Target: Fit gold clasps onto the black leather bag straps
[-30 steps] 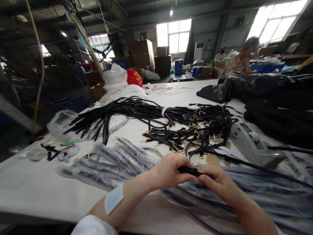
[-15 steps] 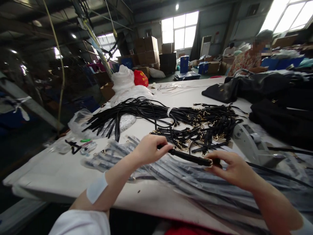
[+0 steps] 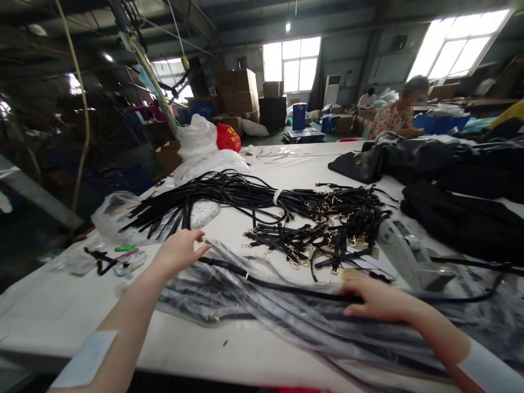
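Note:
A long black strap with gold-coloured metal fittings lies stretched across a layer of clear plastic-wrapped straps. My left hand is just above the strap's left end, thumb and fingers apart with nothing between them. Further right, my right hand has the strap between its thumb and fingers. From there the strap runs on towards the right. Behind my hands lies a bundle of black straps gathered by a white band. Short black straps with gold clasps are heaped beside it.
A grey tape dispenser stands right of my right hand. Black bags are piled at the right. Clear plastic and a green item lie on the left. A person sits beyond the table.
My left hand has moved left and let go of the strap's end. The short held length of strap now lies extended over the wrapped ones. My right hand has shifted slightly lower.

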Action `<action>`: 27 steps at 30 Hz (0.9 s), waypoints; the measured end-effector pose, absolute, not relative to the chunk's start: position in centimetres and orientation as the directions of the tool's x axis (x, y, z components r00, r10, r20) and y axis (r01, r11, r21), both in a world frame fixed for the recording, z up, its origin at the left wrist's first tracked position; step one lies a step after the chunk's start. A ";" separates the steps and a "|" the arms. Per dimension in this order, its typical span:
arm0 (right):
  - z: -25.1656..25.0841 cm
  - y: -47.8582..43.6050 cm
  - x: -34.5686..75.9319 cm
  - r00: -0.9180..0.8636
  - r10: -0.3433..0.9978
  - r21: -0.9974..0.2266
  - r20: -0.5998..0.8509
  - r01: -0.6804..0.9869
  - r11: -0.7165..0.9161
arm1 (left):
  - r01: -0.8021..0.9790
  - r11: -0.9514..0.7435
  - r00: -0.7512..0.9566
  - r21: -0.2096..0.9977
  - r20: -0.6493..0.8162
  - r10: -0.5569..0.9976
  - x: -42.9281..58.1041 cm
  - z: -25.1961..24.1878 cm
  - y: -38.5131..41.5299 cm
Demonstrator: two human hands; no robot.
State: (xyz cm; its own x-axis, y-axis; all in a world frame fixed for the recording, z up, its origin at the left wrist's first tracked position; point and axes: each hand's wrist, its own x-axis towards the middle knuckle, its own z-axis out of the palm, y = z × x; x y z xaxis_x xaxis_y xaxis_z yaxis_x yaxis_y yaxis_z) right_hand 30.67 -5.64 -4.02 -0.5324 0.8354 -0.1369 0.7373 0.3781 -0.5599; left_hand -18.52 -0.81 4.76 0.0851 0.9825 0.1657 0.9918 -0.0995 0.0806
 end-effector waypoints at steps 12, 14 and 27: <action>-3.4 14.2 25.4 -0.208 0.975 -0.185 -0.078 0.964 0.191 | 0.586 -0.602 0.573 0.542 0.248 0.781 -1.4 -1.9 -1.1; -4.6 16.0 24.1 -0.163 0.984 -0.110 -0.064 0.982 0.156 | 0.521 -0.626 0.641 0.580 0.218 0.736 0.3 -2.8 -1.8; -0.1 12.8 19.9 -0.427 0.902 -0.058 -0.068 0.904 0.424 | 0.634 -0.662 0.479 0.398 0.471 0.741 1.0 -3.5 -0.3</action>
